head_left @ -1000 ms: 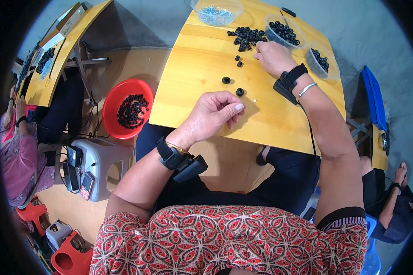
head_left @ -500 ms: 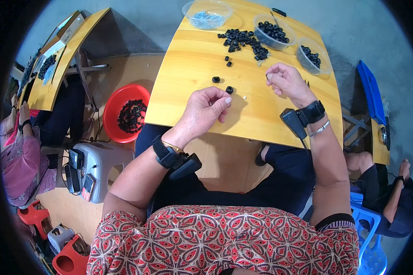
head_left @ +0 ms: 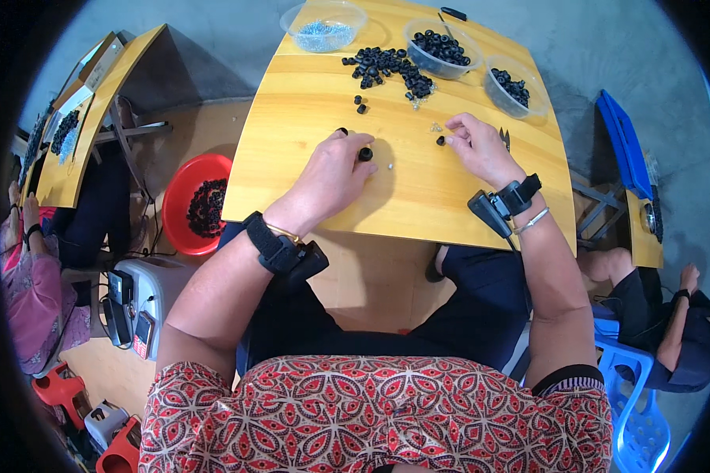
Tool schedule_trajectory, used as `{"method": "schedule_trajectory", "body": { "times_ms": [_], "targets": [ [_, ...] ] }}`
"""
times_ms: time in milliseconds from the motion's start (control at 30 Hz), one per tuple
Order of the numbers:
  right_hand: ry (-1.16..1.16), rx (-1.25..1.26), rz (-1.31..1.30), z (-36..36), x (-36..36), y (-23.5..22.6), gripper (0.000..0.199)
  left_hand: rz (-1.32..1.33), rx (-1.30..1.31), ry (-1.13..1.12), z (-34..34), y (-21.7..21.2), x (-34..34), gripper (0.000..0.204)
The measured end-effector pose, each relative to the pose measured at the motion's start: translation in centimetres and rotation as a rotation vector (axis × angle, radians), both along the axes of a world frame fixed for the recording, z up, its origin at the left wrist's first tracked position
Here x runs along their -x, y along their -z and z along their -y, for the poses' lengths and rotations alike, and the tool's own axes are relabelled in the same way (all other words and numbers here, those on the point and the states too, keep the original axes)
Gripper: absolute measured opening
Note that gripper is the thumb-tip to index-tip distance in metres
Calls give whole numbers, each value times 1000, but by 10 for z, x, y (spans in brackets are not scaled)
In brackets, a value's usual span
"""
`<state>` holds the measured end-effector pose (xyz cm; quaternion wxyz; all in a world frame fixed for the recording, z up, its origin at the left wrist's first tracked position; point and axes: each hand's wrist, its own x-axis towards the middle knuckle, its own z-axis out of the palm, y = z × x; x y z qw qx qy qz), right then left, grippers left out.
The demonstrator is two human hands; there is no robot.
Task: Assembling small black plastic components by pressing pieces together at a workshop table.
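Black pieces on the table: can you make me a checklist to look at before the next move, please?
1. Left hand close to a black piece: ok, it is right by the fingers.
2. Right hand close to another black piece: ok, it is at the fingertips.
3. Right hand gripping that piece firmly: cannot tell.
4. Black pile tucked into bowls: not ok, it lies loose on the table.
5. Three clear bowls upright: ok.
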<state>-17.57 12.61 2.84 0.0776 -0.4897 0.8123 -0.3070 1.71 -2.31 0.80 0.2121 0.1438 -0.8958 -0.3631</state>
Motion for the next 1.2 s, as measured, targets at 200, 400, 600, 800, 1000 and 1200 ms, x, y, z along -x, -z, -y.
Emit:
{"method": "schedule_trajectory", "body": {
  "times_ms": [200, 400, 600, 800, 1000, 1200],
  "targets": [
    [-34, 19, 35, 1, 12, 3, 12, -32, 83, 14, -1, 1, 3, 17],
    [-50, -77, -44, 14, 19, 0, 13, 48, -308, 37, 0, -5, -5, 16],
    [-102, -250, -88, 24, 9, -8, 13, 73, -969, 151, -7, -12, -24, 19],
    [-44, -211, -52, 26, 17, 0, 17, 19, -1284, 202, -7, -7, -32, 21],
    [54, -143, 46, 21, 23, 7, 17, 11, -1340, 230, -11, -4, -35, 21],
    [99, -55, 141, 15, 25, 5, 16, -39, -1316, 168, -15, -5, -35, 18]
  ]
}}
